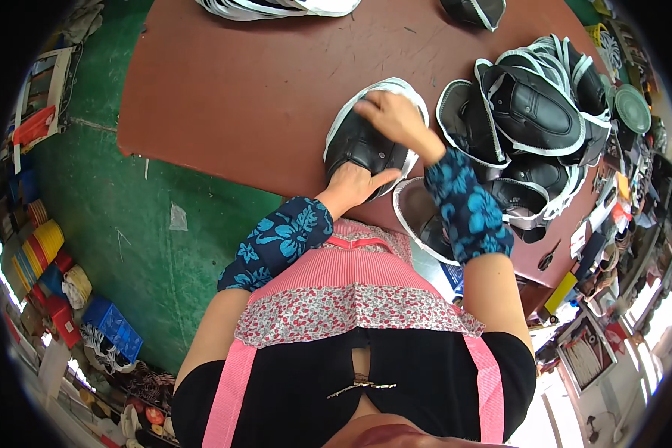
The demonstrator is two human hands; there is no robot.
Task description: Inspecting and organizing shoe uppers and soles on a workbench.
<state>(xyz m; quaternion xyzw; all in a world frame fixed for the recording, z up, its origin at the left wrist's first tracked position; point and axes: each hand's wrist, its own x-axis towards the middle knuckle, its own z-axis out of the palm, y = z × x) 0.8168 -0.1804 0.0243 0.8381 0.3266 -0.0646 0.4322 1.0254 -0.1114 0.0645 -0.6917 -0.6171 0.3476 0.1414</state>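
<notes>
Two hands on one black shoe upper with white edging, lying flat near the front edge of the brown table. Left hand lies flat on its near end, fingers together, thumb out to the side. Right hand presses the far end, fingers curled down on the white rim. One more upper sits just beside it at the table edge, and a pile to the right, too tangled to count. The table's left half has lots of open room.

Black shoe upper (white-edged) flat on table.
</notes>
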